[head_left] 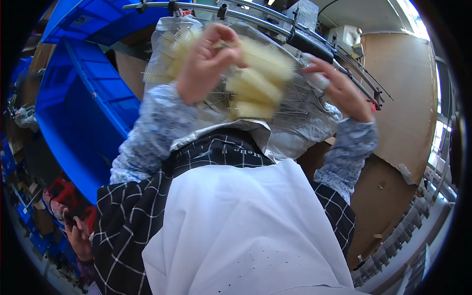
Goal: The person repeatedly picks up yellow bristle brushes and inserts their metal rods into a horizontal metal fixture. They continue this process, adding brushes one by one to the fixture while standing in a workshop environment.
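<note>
My left hand (209, 61) is raised over the left part of a silvery sheet (312, 130), its fingers curled closed. A small yellowish bit shows between the fingers, too little to name. Pale yellow strips (253, 91), smeared by motion, lie or move between my hands. Many thin metal pins (295, 101) stick out around them. At the right edge of the pile my right hand (341, 86) has its fingers stretched and apart, with white wraps on the fingertips. Nothing shows in its grasp.
A large blue bin (73, 123) stands at left, another blue bin (93, 22) behind it. Metal rods with a black sleeve (309, 45) run across the far side. Brown board (398, 103) lies at right. Another person's hand (78, 238) shows at lower left.
</note>
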